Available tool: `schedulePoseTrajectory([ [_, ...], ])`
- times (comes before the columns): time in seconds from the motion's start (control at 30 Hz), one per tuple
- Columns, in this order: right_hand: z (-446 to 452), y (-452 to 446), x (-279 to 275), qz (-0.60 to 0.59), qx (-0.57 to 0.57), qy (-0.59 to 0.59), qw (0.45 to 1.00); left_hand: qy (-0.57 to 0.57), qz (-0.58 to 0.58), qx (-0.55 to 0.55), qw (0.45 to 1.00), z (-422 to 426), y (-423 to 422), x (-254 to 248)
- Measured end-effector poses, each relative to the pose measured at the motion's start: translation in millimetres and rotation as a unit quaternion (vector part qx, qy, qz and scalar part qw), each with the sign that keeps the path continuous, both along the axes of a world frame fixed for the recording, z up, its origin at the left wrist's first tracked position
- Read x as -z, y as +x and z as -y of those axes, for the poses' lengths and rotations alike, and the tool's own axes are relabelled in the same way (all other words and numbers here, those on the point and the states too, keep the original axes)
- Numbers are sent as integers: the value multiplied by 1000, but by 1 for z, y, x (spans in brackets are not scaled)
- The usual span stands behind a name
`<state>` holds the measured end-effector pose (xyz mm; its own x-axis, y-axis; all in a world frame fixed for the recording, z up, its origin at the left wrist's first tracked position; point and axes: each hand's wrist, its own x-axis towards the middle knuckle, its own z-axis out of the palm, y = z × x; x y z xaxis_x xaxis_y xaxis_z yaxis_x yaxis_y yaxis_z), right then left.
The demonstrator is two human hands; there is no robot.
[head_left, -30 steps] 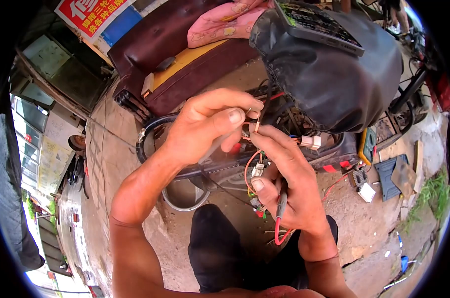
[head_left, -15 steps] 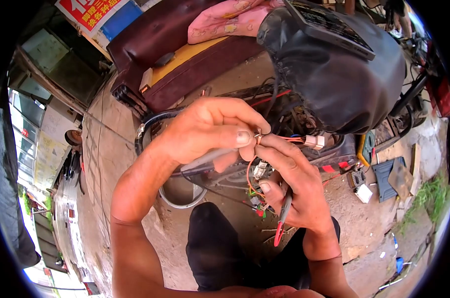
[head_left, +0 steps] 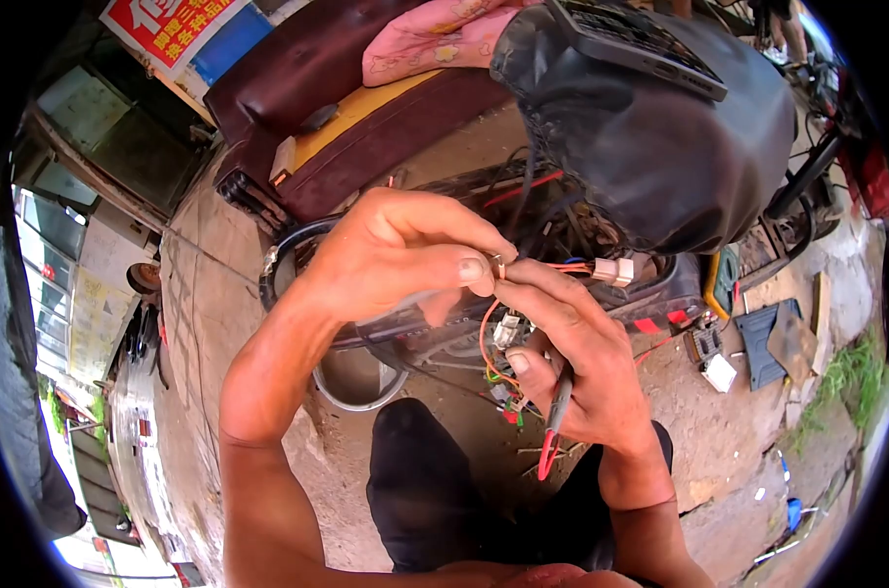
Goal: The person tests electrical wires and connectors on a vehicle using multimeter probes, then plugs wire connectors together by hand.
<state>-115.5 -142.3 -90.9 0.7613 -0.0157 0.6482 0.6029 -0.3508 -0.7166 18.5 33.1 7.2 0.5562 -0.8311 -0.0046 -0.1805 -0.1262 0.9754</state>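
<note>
My left hand (head_left: 405,260) pinches a small metal end at the tip of an orange wire (head_left: 486,338), its thumb and index finger together. Touching it from the right, my right hand (head_left: 582,343) has its upper fingers on the same wire end. A test probe with a grey and red handle (head_left: 555,421) lies gripped between the thumb and palm of that hand. Just beyond the right fingers a white connector (head_left: 613,271) hangs on orange wires. Another white connector (head_left: 506,330) sits below the fingers among thin coloured wires.
A black seat (head_left: 660,127) carries a dark flat device (head_left: 641,49). Behind is a maroon sofa (head_left: 395,122) with a pink cloth (head_left: 444,44). A metal bowl (head_left: 361,400) stands below my left wrist. A yellow-edged meter (head_left: 722,282) lies at the right.
My left fingers have closed in on the wire end and the two hands have come together. The red lead of the probe now points down below my right hand instead of looping.
</note>
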Motion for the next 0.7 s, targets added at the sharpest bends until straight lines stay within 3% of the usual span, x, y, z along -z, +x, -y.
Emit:
schedulePoseTrajectory([
  [0.47,11,-5,14,64,19,10,998,-8,66,-3,998,4,0,15],
  [0.7,49,-31,37,125,116,139,975,10,108,-48,993,13,1,25],
])
